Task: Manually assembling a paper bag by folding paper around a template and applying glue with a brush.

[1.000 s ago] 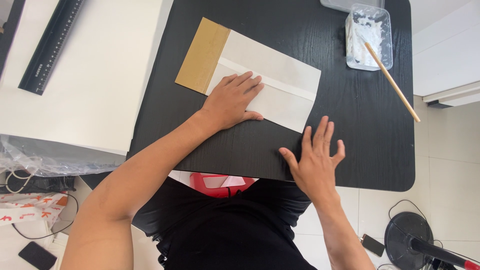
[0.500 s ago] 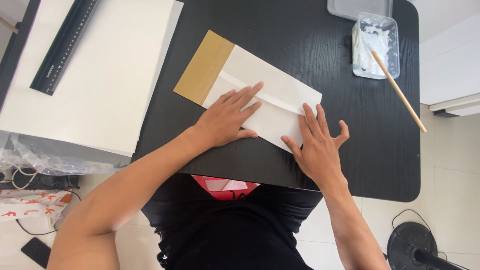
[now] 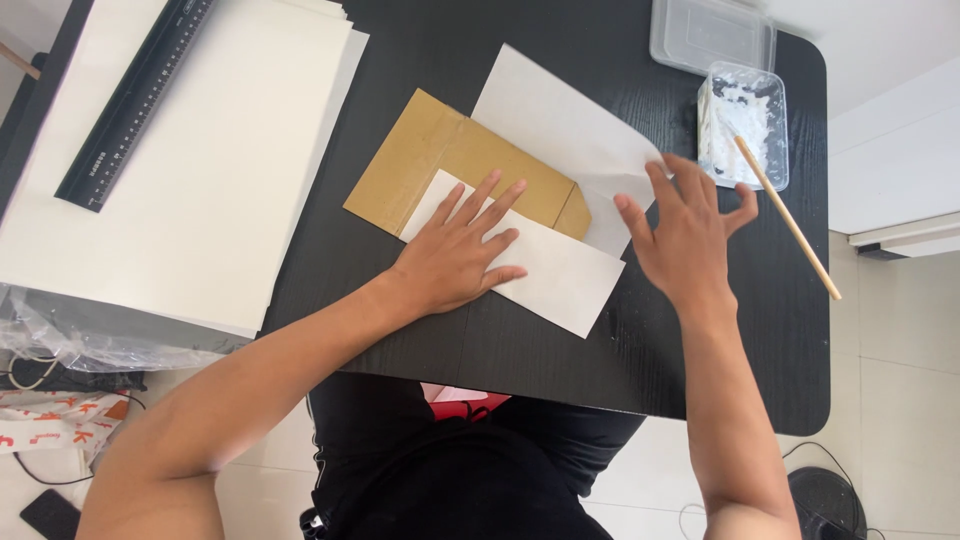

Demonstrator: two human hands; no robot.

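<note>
A brown cardboard piece (image 3: pixel 440 160) lies on the black table (image 3: pixel 520 350), partly wrapped in white paper. My left hand (image 3: pixel 455 250) presses flat on the folded near flap of the white paper (image 3: pixel 560 275). The far flap (image 3: pixel 560 130) is lifted open behind the cardboard. My right hand (image 3: pixel 685 235) hovers with spread fingers at that flap's right edge; whether it touches the paper I cannot tell.
A stack of large white sheets (image 3: pixel 200 170) with a black ruler (image 3: pixel 135 100) on top fills the left. At the far right stand a clear tub of white paste (image 3: pixel 745 120) with a wooden stick (image 3: pixel 790 220) and an empty clear container (image 3: pixel 710 35).
The far paper flap has been unfolded away from me, baring more brown cardboard. My right hand moved up and right from the near flap. The left hand stayed pressing.
</note>
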